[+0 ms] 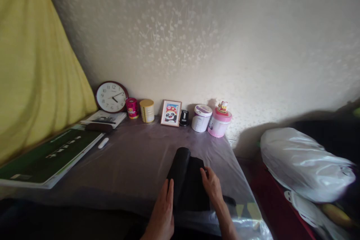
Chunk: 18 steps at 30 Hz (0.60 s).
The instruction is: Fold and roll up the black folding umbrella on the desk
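Observation:
A black, soft-looking sheet [194, 189], partly rolled up, is between my hands near the front of the table. Its thick rolled part [181, 170] runs along the left side, and a flatter part lies to the right. My left hand [165, 204] holds the roll's left side, its fingers fairly straight against it. At the upper right edge, my right hand [210, 184] grips the flat part with bent fingers. The thumb of the left hand is hard to make out. What exactly the black item is, I cannot tell.
Along the wall stand a clock [111, 97], a pink can [132, 108], a yellow tin [147, 111], a panda picture frame [171, 113] and two tubs [201, 118]. A green board [53, 155] lies left on the plastic-covered table [135, 165]. White bags [303, 163] are at right.

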Each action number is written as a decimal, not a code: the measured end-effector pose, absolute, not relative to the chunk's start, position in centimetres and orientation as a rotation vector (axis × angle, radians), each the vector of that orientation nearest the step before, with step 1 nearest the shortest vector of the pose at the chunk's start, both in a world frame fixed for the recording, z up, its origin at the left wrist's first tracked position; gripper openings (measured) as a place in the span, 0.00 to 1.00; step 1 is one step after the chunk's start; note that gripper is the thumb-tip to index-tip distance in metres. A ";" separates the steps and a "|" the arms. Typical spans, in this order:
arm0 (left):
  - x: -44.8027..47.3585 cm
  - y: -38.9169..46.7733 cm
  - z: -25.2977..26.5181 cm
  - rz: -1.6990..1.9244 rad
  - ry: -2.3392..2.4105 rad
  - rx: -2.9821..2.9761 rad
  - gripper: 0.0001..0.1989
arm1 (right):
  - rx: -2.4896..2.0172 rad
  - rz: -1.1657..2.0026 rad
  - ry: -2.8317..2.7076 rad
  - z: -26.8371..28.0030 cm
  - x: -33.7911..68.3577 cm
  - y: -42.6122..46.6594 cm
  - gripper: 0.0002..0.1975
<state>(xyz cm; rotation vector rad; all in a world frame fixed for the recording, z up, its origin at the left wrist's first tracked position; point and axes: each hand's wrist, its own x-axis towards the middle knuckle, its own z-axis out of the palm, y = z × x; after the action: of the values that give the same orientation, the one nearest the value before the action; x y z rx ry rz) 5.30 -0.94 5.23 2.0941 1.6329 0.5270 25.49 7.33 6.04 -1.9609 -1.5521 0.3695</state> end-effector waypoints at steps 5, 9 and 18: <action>5.3 -1.0 5.1 0.493 1.646 2.081 0.48 | -2.001 0.239 -1.545 7.8 23.8 6.2 0.17; 5.4 -1.0 5.0 0.474 1.668 2.092 0.48 | -2.031 0.313 -1.535 8.3 23.6 6.3 0.16; 5.5 -0.7 6.3 0.300 1.704 2.083 0.42 | -1.574 0.698 -1.477 9.6 20.8 8.8 0.18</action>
<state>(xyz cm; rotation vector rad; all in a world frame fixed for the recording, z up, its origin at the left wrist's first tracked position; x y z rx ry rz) 5.50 -0.74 6.30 2.0831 1.7038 0.2996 20.84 8.76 9.65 -1.5736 -1.4768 0.6980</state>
